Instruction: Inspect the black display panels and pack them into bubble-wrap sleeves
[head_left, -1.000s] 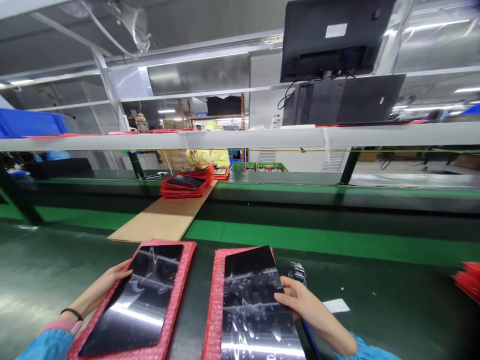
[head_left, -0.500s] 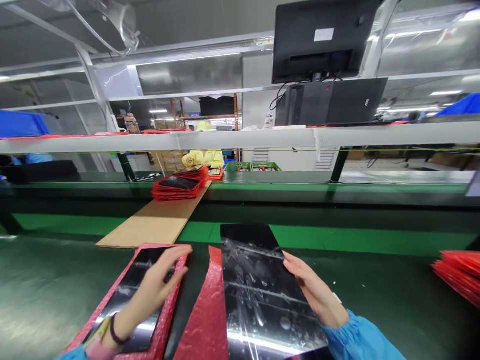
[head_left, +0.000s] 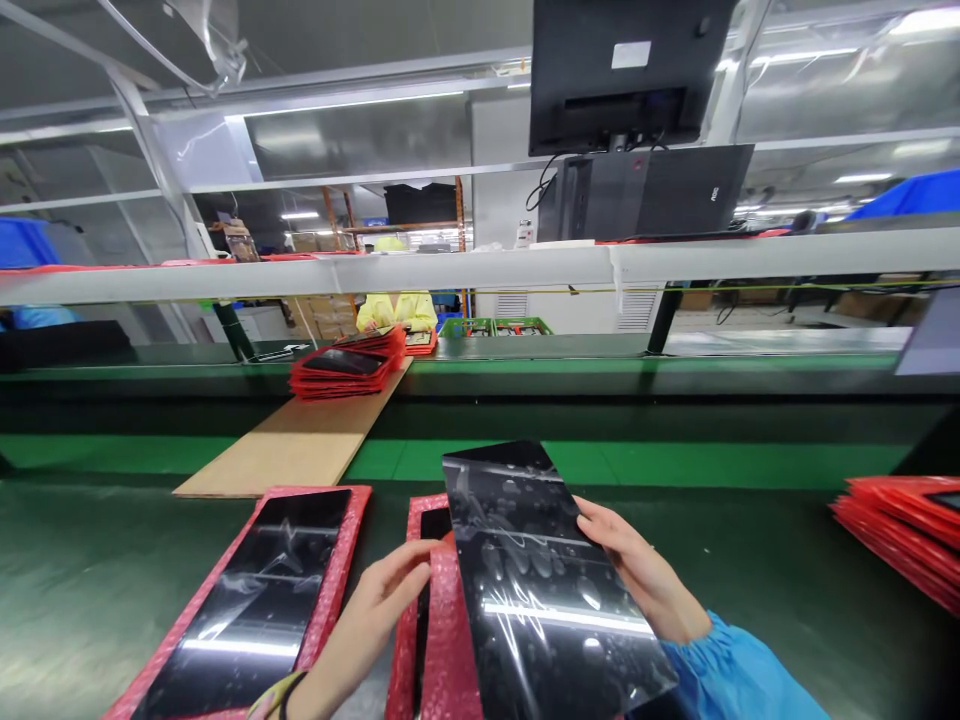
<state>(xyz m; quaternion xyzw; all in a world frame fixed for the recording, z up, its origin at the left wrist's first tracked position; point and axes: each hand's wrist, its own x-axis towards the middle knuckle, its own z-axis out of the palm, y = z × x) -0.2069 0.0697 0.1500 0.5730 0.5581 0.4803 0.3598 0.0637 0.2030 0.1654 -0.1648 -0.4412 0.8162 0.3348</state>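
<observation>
Black glass panel [head_left: 551,600] in front of us, above the dark green bench [head_left: 765,600], sat in our right hand [head_left: 645,575], which was clamped on its right long edge, thumb uppermost. Our left hand [head_left: 379,600] had its fingertips at the edge of the red bubble sleeve [head_left: 448,630] just left of the panel; whether they had pinched it, we could not tell. We judged the work best done with the right grip firm but kept to the rim, the glass held level enough not to twist, and the sleeve handled gently, since another dark panel [head_left: 434,524] showed beneath it. Glossy face up, the held panel had its long axis running away from us, far end leaning left; the panel at far left [head_left: 255,610] leaned right instead.
</observation>
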